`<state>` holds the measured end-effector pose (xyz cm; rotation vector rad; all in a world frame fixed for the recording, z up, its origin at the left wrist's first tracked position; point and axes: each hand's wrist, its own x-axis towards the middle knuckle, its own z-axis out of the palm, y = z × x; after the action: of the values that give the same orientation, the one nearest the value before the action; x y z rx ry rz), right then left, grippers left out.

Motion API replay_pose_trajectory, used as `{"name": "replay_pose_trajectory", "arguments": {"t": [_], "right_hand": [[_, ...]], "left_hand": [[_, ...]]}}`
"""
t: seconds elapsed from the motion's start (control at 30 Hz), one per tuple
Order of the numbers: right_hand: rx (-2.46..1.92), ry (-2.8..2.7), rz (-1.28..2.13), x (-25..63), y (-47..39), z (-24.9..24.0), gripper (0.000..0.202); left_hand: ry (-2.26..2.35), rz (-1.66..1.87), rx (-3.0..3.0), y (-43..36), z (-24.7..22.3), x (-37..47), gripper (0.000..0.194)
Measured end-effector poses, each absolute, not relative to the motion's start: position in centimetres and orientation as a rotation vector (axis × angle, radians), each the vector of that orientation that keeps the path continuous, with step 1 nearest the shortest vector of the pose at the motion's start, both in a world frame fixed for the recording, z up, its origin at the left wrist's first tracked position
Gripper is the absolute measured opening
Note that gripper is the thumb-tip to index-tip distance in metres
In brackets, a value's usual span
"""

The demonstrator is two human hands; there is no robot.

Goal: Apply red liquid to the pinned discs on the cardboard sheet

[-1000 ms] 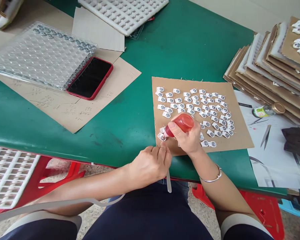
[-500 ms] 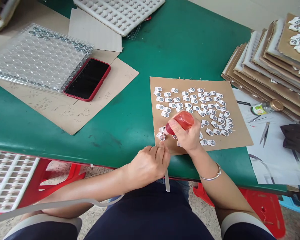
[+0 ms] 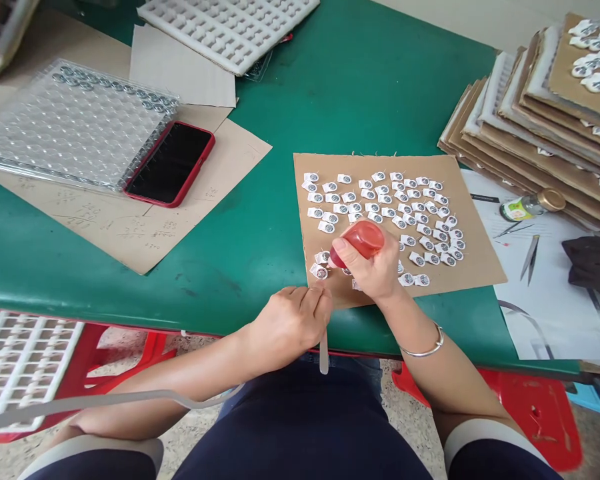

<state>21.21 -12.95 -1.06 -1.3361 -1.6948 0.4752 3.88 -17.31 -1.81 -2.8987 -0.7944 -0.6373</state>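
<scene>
My right hand (image 3: 380,270) is wrapped round a red squeeze bottle (image 3: 363,240), tilted with its nozzle down to the left. The nozzle sits right beside a small white tag-like piece with a round dark face (image 3: 319,271). Just below that piece, my left hand (image 3: 293,323) is closed, thumb and finger pinched together. A flat pale-grey tool (image 3: 324,353) sticks out under this hand; its other end is hidden. Many similar white pieces lie in loose rows on a brown cardboard sheet (image 3: 465,267), some covered by my right hand.
On the left lie a phone in a red case (image 3: 170,163) and a clear plastic tray (image 3: 80,127). Stacked cardboard sheets (image 3: 510,133) stand at the right, near a small glass bottle (image 3: 533,205) and tweezers (image 3: 530,259). A white grid tray (image 3: 230,27) lies at the back.
The view has shifted slightly. My left hand has eased a little away from the white piece. The bottle stays in my right hand with its nozzle by the same piece.
</scene>
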Motion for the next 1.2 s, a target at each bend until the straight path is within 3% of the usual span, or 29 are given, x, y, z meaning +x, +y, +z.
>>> {"name": "replay_pose_trajectory", "arguments": {"t": [0.37,0.7,0.97,1.2], "right_hand": [[-1.3,-1.776,0.43,21.1,-13.2,-0.6,0.023],[-1.475,-1.748,0.529,21.8,-16.6,0.4,0.025],[-1.299,-1.381,0.211,21.2,-20.0,-2.8,0.027],[-1.351,-1.388,0.22,21.3,-20.2,-3.2,0.024]], "left_hand": [[-1.141,-0.92,-3.356,-14.3,-1.6,2.6,0.016],[-1.489,-0.582,-3.829,-8.2,0.8,3.5,0.007],[-1.495,-0.646,-3.839,-8.1,-0.2,2.9,0.011],[-1.556,-0.682,-3.859,-8.1,-0.5,2.7,0.013]]}}
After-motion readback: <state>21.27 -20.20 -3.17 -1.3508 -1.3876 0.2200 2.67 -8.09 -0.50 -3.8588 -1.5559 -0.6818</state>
